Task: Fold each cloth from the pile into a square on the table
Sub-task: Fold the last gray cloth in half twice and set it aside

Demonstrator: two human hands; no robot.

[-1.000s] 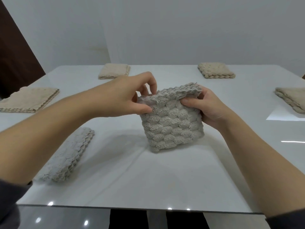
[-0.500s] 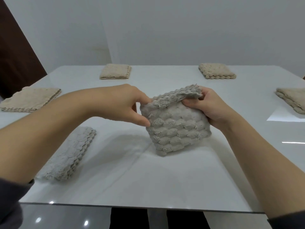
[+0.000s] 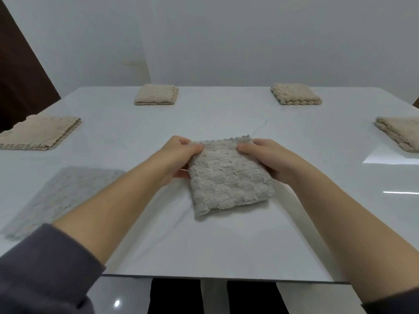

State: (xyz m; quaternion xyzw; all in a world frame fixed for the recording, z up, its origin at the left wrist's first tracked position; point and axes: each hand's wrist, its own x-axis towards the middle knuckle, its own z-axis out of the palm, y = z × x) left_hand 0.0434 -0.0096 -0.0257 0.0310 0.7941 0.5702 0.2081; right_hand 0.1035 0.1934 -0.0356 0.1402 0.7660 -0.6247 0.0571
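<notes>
Here, left hand (image 3: 181, 152) and right hand (image 3: 263, 155) outstretched, fingers pinching folded grey cloth (image 3: 229, 177) far corners.

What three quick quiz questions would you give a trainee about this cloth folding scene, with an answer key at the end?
1. True or false: only the right hand holds the middle grey cloth; the left hand is off it.
2. How many beige folded cloths lie on the table? A two, B four, C six.
3. Fill in: the other grey cloth lies on the person's ____ side.
Key: 1 false, both hands pinch its far corners. 2 B. 3 left.
</notes>
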